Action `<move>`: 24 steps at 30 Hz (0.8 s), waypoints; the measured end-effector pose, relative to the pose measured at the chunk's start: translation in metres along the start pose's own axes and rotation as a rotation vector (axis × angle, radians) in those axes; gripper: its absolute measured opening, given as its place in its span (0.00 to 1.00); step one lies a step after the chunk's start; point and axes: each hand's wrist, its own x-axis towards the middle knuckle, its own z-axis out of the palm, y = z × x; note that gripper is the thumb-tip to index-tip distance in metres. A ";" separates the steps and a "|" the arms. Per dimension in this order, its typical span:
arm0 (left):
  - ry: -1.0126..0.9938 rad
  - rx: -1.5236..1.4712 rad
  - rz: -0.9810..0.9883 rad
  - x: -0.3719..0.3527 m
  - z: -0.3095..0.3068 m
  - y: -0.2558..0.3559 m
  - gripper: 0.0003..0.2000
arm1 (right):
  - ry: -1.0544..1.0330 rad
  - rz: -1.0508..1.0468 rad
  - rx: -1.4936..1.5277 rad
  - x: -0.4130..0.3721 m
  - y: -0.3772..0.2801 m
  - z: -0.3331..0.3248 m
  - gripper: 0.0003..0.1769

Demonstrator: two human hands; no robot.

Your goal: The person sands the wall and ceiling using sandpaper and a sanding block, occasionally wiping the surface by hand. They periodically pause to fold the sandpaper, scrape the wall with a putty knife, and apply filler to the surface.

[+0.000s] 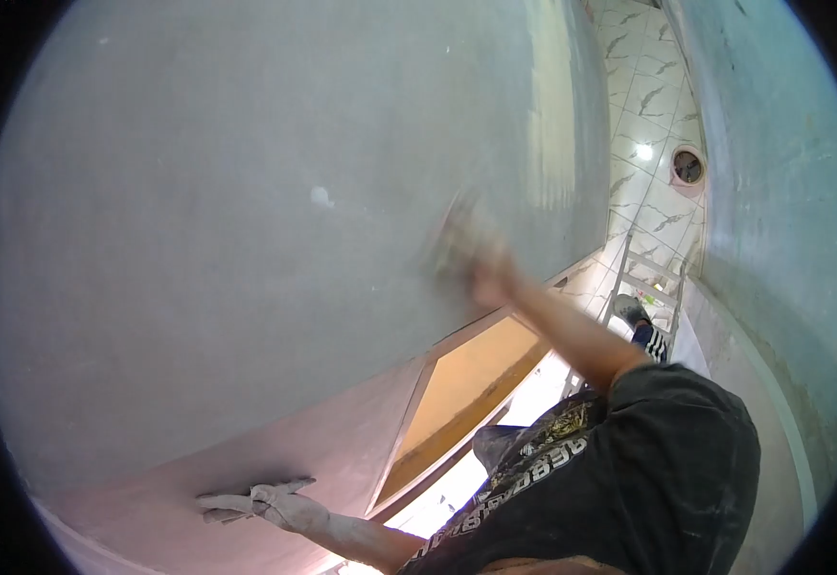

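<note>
Grey wall [198, 240], left and centre: likely mid-rub, next stroke wants even pressure; blurred tool [452, 235] at centre by my right hand [491, 276], finger grip unclear; left hand [279, 505], lower left, thumb and fingers apart.

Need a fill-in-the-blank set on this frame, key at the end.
The hand blurred by the grey surface is the person's ____ one.
The foot is on a ____.
The floor is laid with white, dark-veined ____.

Missing words: right; ladder; tiles.
</note>
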 end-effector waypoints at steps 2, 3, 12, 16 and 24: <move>-0.009 0.006 -0.011 -0.002 -0.006 0.000 0.34 | 0.299 0.403 -0.004 0.058 -0.006 -0.025 0.22; -0.007 0.005 -0.017 -0.004 -0.006 0.000 0.34 | 0.307 0.542 -0.315 0.080 -0.007 -0.042 0.22; -0.006 -0.009 -0.051 -0.003 -0.009 -0.001 0.34 | -0.329 -0.484 -0.166 0.099 -0.089 0.039 0.20; -0.006 -0.017 -0.063 0.000 -0.013 0.000 0.34 | 0.088 -0.060 0.101 0.202 -0.130 0.038 0.22; -0.032 -0.057 -0.062 -0.009 -0.010 -0.006 0.34 | -0.191 -0.461 -0.201 0.197 -0.161 0.061 0.22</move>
